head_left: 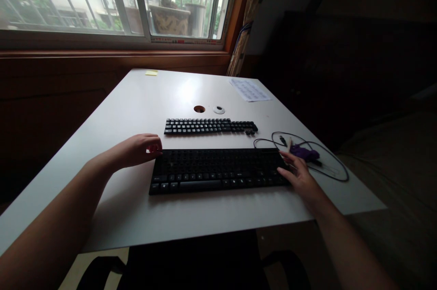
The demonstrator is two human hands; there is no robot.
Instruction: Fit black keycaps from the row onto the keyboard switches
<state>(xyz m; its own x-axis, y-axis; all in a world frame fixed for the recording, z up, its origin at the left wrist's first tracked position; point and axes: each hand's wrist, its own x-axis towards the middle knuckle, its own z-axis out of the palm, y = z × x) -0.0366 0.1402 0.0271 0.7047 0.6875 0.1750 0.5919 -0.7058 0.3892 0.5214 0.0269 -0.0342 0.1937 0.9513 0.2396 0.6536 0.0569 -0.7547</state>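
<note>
A black keyboard [218, 169] lies across the near middle of a white table [136, 108]. My left hand [139, 149] rests at the keyboard's upper left corner, fingers curled, touching its edge. My right hand [297, 171] lies on the keyboard's right end, fingers spread over the edge. Beyond the keyboard, removed black keycaps [208, 126] are laid out in rows. The keyboard's black cable [327, 167] loops to the right of my right hand, around a small purple tool [303, 152].
A round cable hole [199, 109] and its white cap [219, 109] sit behind the keycaps. A printed sheet [249, 89] lies at the far right, a yellow note [151, 73] at the far edge. Window and curtain stand behind; a dark chair sits below the near edge.
</note>
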